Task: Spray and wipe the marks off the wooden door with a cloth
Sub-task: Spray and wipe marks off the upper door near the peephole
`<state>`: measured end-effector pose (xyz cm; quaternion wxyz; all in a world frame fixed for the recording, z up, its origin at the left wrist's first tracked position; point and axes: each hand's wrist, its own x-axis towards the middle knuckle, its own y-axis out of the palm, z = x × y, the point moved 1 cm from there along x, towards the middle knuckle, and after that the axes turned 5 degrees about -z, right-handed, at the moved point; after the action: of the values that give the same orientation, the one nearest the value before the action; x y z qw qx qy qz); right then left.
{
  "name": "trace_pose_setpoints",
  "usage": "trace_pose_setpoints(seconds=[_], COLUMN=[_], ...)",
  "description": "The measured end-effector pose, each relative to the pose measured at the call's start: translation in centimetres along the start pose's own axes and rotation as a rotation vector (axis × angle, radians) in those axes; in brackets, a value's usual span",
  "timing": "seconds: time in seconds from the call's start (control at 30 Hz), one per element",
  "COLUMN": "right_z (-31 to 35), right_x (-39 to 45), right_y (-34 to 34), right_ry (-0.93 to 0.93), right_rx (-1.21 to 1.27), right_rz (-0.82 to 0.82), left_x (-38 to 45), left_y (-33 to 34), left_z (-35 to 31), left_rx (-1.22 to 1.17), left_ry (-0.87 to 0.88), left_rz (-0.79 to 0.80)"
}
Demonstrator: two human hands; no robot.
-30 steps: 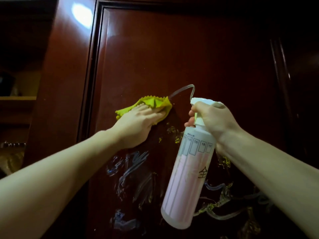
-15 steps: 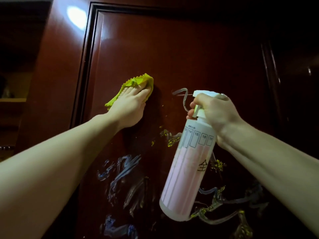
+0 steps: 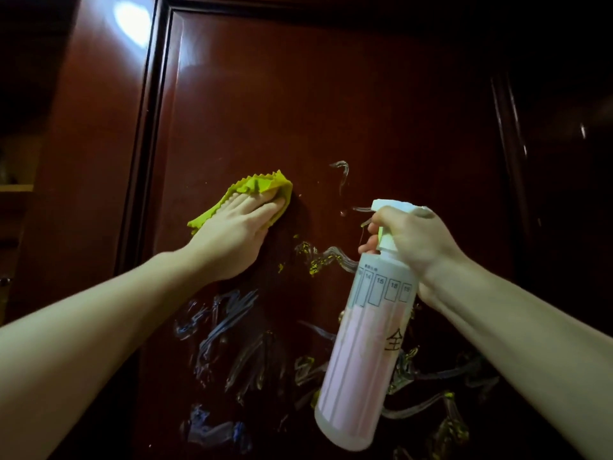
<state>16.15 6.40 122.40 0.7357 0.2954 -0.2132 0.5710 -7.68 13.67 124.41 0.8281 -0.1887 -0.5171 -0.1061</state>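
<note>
Against the dark red wooden door, both arms reach forward and up. Flat, with fingers straight, the left hand presses a yellow cloth to the panel above the smeared marks. Fingers of the right hand curl round the neck and trigger of a pink spray bottle; its long axis tilts, base nearer, nozzle toward the door.

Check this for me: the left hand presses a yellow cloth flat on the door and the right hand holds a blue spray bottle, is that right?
Not quite. The spray bottle in the right hand is pale pink with a white trigger top, not blue, as the head view shows. The rest holds: the left hand presses the yellow cloth flat on the door.
</note>
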Motion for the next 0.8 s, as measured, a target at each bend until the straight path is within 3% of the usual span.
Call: trace_pose_setpoints(seconds=[0.23,0.47,0.67,0.73,0.8], right_z=[-0.2,-0.5,-0.7,-0.7,-0.7], right_x=[-0.4,0.3,0.3,0.4,0.5], right_y=[-1.0,-3.3,-4.1,-4.5,-5.0], right_ry=[-0.009,-0.03,-0.01,-0.024,-0.041], right_rx=[-0.001,-0.029,-0.048,-0.082,-0.093], right_rz=[0.087,-0.034,-0.029,-0.044,-0.071], left_x=[8.7,5.0,10.7,12.0,11.1], left_y=[1.2,3.7,3.0,3.5,4.4], left_z=[-0.9,-6.1,-3.3,-4.8,-6.9], left_rx=[-0.014,-0.144,-0.099,-0.101,-0.149], left_ry=[-0.118,0.219,-0.003,-0.013,0.045], left_rz=[-0.029,0.078,0.008,0.014,0.116])
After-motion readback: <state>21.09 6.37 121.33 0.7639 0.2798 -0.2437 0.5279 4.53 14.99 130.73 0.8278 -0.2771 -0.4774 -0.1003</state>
